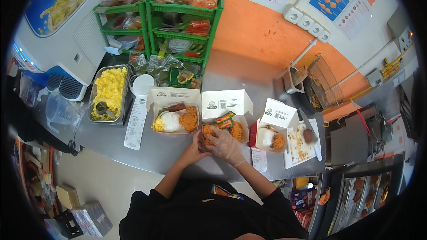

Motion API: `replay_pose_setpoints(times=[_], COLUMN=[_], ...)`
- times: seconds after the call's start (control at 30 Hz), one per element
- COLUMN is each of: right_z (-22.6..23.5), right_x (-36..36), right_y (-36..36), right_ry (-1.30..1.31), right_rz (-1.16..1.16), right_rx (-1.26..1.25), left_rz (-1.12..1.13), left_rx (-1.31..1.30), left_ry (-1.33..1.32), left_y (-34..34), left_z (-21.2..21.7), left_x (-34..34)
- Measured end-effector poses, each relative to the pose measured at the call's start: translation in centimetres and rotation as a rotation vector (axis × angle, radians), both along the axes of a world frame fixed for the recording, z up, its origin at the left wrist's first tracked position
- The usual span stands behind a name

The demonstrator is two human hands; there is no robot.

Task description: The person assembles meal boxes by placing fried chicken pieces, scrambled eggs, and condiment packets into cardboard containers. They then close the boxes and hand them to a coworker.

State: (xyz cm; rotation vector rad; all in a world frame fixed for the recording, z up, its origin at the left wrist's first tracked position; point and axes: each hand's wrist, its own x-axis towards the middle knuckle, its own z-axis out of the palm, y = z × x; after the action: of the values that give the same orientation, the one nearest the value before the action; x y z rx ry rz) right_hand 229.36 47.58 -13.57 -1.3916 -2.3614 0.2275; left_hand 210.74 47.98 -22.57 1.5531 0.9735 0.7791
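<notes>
Three open cardboard food boxes stand in a row on the steel counter. At the middle box (223,102), my bare left hand (194,151) cups the front left corner. My right hand (225,146), in a clear plastic glove, reaches over the front edge with its fingers curled on a fried chicken piece (207,131). Beside it lie another fried chicken piece (237,131) and sauce sachets (224,118). The left box (174,94) holds a white wrapped round portion (170,122), fried chicken (188,119) and yellow bits. A smaller box (279,114) at right holds a white portion and chicken.
At left are a metal tray of yellow scrambled egg (108,90) with a scoop, and a long receipt (134,124). Green stacked baskets (181,33) stand behind. To the right, a cleaver (308,129) lies on a crumb-covered white cutting board (297,155). A wire fry basket (327,80) leans beyond.
</notes>
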Motion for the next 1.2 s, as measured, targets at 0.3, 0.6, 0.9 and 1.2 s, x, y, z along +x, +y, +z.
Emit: replay_pose_setpoints(times=[0.3,0.6,0.9,1.2], right_z=[-1.9,-1.5,2.2,2.3], right_x=[-0.3,2.9,6.8,2.7], right_y=[0.2,2.0,8.6,0.3], right_ry=[-0.149,0.268,0.248,0.211], right_rz=[-0.201,-0.276,-0.884,-0.845], right_rx=[-0.295,-0.511,-0.477,-0.539], left_rz=[-0.058,-0.082,0.022,0.064], left_rx=[-0.012,-0.072,0.017,-0.129], left_ry=[0.256,0.257,-0.030,-0.265], left_y=[1.3,1.4,2.0,-3.5], left_z=[0.6,2.6,-0.6,-3.0], left_x=[0.3,0.6,5.3,1.8])
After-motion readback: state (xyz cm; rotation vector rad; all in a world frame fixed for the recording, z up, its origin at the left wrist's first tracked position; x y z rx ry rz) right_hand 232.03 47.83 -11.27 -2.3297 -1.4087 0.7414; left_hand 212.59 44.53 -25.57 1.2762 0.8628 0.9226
